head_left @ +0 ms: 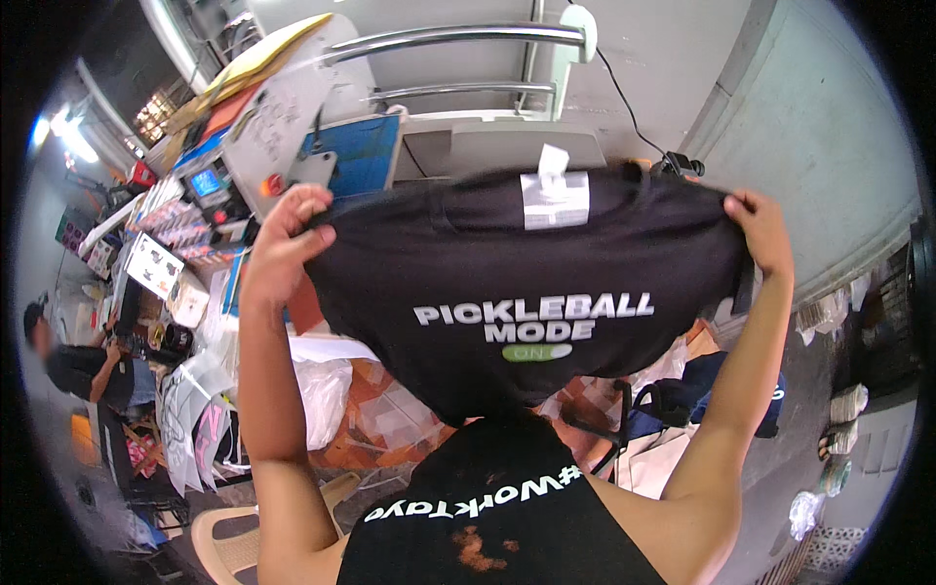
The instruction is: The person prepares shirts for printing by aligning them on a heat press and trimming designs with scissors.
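Note:
A black T-shirt [526,263] is stretched wide in front of me, held up by its two upper corners. Light lettering and a small green switch-shaped print run across its chest. A white label [556,200] shows at the neckline. My left hand [285,239] pinches the shirt's left shoulder area, thumb and fingers closed on the cloth. At the opposite corner, my right hand [763,232] is closed on the fabric. The shirt's lower part hangs toward my body and hides some of what lies behind it.
Beyond the shirt is a machine with a chrome bar handle [458,39] and a blue pad [361,151]. A control box [207,183] stands on the cluttered bench at left. A co-worker [88,366] is at far left. Nearby are a beige chair [219,536] and a clear plastic bag [322,400].

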A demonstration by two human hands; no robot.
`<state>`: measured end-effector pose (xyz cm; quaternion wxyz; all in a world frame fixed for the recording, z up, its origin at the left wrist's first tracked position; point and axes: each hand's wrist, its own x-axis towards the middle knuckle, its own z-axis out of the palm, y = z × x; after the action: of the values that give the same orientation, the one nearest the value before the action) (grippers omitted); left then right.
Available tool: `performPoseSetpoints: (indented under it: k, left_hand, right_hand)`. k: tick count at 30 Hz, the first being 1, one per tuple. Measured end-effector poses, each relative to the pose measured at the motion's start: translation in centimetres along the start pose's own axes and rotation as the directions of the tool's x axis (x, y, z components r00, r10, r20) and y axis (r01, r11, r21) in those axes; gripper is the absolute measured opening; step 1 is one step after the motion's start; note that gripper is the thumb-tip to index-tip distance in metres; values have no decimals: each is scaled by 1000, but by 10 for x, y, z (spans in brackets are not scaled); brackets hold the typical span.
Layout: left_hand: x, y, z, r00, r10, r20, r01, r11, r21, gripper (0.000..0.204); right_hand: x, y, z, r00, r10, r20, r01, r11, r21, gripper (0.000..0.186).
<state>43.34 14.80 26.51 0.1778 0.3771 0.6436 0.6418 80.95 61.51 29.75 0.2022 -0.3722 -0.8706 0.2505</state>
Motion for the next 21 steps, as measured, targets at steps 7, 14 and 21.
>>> performPoseSetpoints:
  k: [7,14,21]
  left_hand:
    - [219,-100,28,982,-170,-79,185,827,531,22]
    - [300,-252,64,985,-26,-168,170,197,966,25]
    - [406,-306,68,773,-363,-519,566,764,308,23]
  right_hand:
    - [213,47,76,977,19,214,-46,991,124,28]
    - [324,129,235,742,525,417,-448,851,-273,24]
    - [405,127,283,768,487,416,-638,646,420,29]
